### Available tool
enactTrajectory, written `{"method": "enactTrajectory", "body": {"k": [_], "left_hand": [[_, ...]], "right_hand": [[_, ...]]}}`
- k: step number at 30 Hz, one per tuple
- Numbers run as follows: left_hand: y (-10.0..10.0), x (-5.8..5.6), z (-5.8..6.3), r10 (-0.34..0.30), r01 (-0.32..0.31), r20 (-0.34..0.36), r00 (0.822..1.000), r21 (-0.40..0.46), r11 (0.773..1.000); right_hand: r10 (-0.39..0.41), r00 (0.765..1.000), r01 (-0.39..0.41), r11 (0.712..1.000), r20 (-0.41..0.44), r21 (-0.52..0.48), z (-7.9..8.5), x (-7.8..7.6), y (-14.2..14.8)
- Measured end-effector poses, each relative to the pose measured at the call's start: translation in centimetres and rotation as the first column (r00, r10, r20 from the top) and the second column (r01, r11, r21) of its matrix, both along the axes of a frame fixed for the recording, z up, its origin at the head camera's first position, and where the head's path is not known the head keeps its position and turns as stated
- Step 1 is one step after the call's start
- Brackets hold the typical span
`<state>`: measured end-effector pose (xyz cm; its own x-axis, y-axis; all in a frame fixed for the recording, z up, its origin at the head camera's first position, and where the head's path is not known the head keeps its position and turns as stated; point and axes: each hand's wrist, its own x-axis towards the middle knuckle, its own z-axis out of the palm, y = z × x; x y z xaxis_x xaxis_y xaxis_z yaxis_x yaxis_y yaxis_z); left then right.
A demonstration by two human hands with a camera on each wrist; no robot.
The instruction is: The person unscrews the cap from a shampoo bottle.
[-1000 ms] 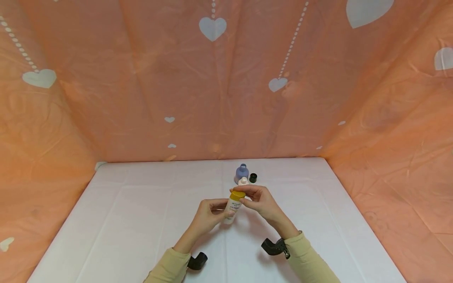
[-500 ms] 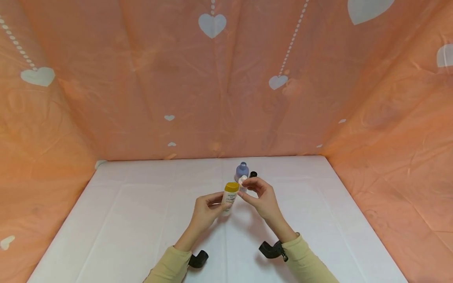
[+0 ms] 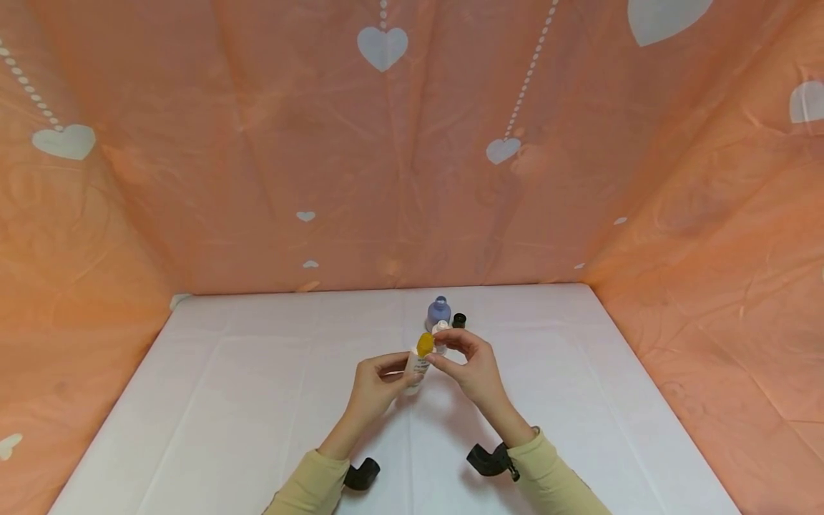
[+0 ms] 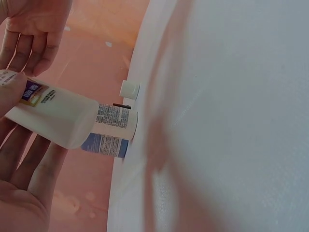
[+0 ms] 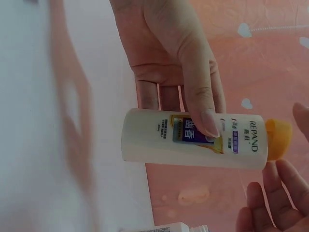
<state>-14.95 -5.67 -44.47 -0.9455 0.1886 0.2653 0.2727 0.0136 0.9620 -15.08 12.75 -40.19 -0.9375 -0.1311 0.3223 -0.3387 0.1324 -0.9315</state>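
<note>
A white shampoo-type bottle (image 5: 188,137) labelled REPAND is held by my left hand (image 3: 375,390), its thumb across the label. In the head view the bottle leans slightly. Its yellow cap (image 3: 425,344) sits tipped at the top end. At the cap's right edge, the thumb and fingertips of my right hand (image 3: 473,363) pinch it. The right wrist view shows the cap (image 5: 278,139) at an angle to the bottle, with right fingers touching below it. Whether it is fully apart from the neck is unclear.
Behind the hands stand a blue bottle (image 3: 439,312) and a smaller white bottle (image 3: 442,327), both without caps. A black cap (image 3: 459,320) lies to their right. In the left wrist view a white cap (image 4: 129,90) rests on the white table (image 3: 257,357). Orange curtains surround the table.
The right fingers moved off the cap, then came back to its right edge. The yellow cap, level before, is now tipped. The bottle shifted slightly away and left.
</note>
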Motion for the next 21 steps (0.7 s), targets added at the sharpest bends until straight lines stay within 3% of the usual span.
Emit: {"method": "enactTrajectory", "body": {"k": [7, 17, 21], "left_hand": [[0.21, 0.00, -0.18, -0.019, 0.019, 0.015, 1.000, -0.003, 1.000], [0.12, -0.04, -0.25, -0.077, 0.077, 0.034, 0.996, 0.012, 0.997], [0.12, 0.01, -0.27, -0.079, 0.078, 0.031, 0.996, 0.015, 0.997]], "right_hand": [[-0.020, 1.000, 0.019, 0.999, 0.013, 0.036, 0.22, 0.20, -0.15], [0.163, 0.986, -0.164, 0.986, 0.019, 0.015, 0.14, -0.19, 0.57], [0.181, 0.983, -0.181, 0.984, 0.010, -0.002, 0.27, -0.10, 0.49]]}}
